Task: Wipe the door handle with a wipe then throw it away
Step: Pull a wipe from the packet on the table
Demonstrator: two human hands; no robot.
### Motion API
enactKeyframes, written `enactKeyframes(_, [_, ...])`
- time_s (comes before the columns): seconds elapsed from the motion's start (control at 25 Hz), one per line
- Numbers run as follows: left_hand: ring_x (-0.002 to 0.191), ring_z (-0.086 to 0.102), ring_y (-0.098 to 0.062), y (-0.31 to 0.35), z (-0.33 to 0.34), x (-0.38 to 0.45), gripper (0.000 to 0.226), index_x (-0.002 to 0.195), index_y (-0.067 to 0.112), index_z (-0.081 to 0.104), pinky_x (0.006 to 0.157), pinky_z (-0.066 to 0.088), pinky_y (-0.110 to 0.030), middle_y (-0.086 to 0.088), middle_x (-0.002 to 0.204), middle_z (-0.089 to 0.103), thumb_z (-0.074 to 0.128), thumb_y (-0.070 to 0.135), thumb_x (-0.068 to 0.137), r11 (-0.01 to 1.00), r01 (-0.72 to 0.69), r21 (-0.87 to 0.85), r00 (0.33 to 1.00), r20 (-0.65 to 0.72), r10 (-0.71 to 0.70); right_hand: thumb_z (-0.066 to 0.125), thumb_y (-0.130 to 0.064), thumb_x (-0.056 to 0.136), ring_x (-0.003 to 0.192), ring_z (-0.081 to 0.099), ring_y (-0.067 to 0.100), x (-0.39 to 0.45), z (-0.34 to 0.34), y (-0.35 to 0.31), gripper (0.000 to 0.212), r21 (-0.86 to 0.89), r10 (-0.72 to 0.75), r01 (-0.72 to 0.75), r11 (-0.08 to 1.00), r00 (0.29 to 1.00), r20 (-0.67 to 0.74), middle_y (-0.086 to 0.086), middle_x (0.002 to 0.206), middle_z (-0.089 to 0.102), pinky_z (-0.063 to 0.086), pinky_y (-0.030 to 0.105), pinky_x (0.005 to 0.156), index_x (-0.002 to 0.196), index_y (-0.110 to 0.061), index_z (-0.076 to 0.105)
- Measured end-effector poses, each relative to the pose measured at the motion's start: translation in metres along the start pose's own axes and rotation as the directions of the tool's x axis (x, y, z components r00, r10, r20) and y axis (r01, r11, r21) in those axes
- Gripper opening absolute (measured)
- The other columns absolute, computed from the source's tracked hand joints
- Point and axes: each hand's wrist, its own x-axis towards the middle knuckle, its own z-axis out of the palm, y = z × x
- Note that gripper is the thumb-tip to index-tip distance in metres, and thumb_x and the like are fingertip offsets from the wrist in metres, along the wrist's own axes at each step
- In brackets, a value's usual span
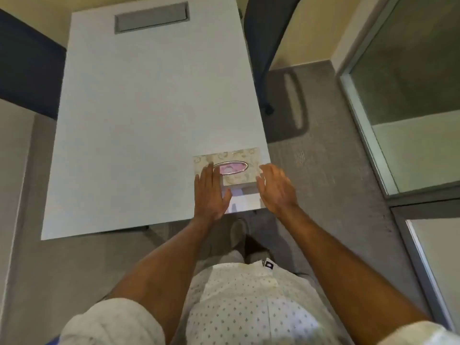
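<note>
Flanking a patterned cardboard tissue box (230,168), left hand (210,192) and right hand (276,188) grips wide, empty

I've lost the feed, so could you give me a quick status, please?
Left hand and right hand open, flanking tissue box. No wipe drawn. Nothing obstructing.

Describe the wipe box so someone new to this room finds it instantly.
Start at the long white table and go to its near right corner. The tissue box lies flat there, between the left hand and right hand. It is the only loose item on the tabletop, beige patterned with a pink oval opening.
</note>
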Motion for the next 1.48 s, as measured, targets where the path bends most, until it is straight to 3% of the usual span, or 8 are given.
enactKeyframes(0.2, [0.160, 0.022, -0.028, -0.044, 0.000, 0.031, 0.073, 0.164, 0.017, 0.025, 0.130, 0.022, -0.051, -0.005, 0.173, 0.020, 0.060, 0.043, 0.105, 0.995, 0.060, -0.082, 0.995, 0.085, -0.053, 0.050, -0.034, 0.105, 0.110, 0.062, 0.025, 0.039, 0.027, -0.047, 0.033, -0.033, -0.067, 0.069, 0.997, 0.997, 0.042, 0.007, 0.134, 0.063, 0.054, 0.035, 0.088, 0.130, -0.016, 0.063])
enactKeyframes(0.4, [0.163, 0.009, -0.029, -0.061, 0.016, 0.050, 0.075, 0.165, 0.015, 0.022, 0.133, 0.012, -0.051, -0.007, 0.175, 0.011, 0.054, 0.049, 0.106, 0.998, 0.009, -0.055, 0.992, 0.123, -0.002, 0.051, -0.036, 0.105, 0.101, 0.062, 0.021, 0.065, 0.039, -0.058, 0.032, -0.127, -0.120, 0.136, 0.983, 0.985, 0.121, 0.005, 0.126, 0.067, 0.056, 0.032, 0.085, 0.124, -0.018, 0.071])
enactKeyframes(0.6, [0.164, -0.003, -0.025, -0.067, 0.030, 0.056, 0.081, 0.167, 0.016, 0.015, 0.134, 0.004, -0.049, -0.004, 0.176, 0.001, 0.053, 0.052, 0.105, 0.994, 0.000, -0.106, 0.993, 0.116, 0.012, 0.051, -0.040, 0.104, 0.100, 0.063, 0.022, 0.084, 0.045, -0.067, 0.035, -0.225, -0.140, 0.183, 0.957, 0.971, 0.194, 0.004, 0.121, 0.070, 0.049, 0.032, 0.084, 0.124, -0.023, 0.073])
enactKeyframes(0.88, [0.164, -0.002, -0.028, -0.072, 0.034, 0.058, 0.080, 0.167, 0.013, 0.016, 0.132, 0.011, -0.054, -0.008, 0.176, 0.003, 0.051, 0.048, 0.104, 0.993, 0.001, -0.114, 0.993, 0.121, 0.013, 0.071, -0.027, 0.091, 0.092, 0.064, 0.024, 0.099, 0.044, -0.085, 0.014, -0.514, -0.168, 0.312, 0.799, 0.937, 0.306, 0.001, 0.097, 0.070, 0.044, 0.038, 0.079, 0.103, -0.023, 0.077])
enactKeyframes(1.0, [0.164, 0.000, -0.029, -0.073, 0.034, 0.059, 0.081, 0.167, 0.014, 0.017, 0.132, 0.012, -0.055, -0.007, 0.176, 0.004, 0.043, 0.052, 0.101, 0.992, 0.006, -0.123, 0.992, 0.126, 0.010, 0.075, -0.030, 0.088, 0.088, 0.066, 0.024, 0.102, 0.045, -0.086, 0.013, -0.533, -0.187, 0.340, 0.775, 0.929, 0.320, 0.000, 0.093, 0.071, 0.045, 0.038, 0.078, 0.099, -0.023, 0.077])
enactKeyframes(1.28, [0.164, -0.001, -0.028, -0.076, 0.042, 0.059, 0.081, 0.167, 0.016, 0.016, 0.132, 0.010, -0.054, -0.006, 0.176, 0.003, 0.053, 0.049, 0.102, 0.993, 0.000, -0.121, 0.995, 0.104, 0.012, 0.081, -0.034, 0.083, 0.084, 0.062, 0.021, 0.119, 0.043, -0.088, 0.015, -0.489, -0.262, 0.477, 0.730, 0.857, 0.444, -0.003, 0.089, 0.071, 0.042, 0.037, 0.078, 0.095, -0.025, 0.078])
enactKeyframes(1.48, [0.164, -0.001, -0.028, -0.077, 0.043, 0.059, 0.083, 0.167, 0.015, 0.015, 0.132, 0.011, -0.054, -0.006, 0.176, 0.002, 0.056, 0.048, 0.103, 0.995, -0.002, -0.101, 0.994, 0.105, 0.013, 0.069, -0.035, 0.094, 0.080, 0.060, 0.021, 0.120, 0.039, -0.080, 0.016, -0.448, -0.352, 0.533, 0.718, 0.833, 0.427, -0.002, 0.090, 0.070, 0.039, 0.037, 0.075, 0.101, -0.023, 0.076])
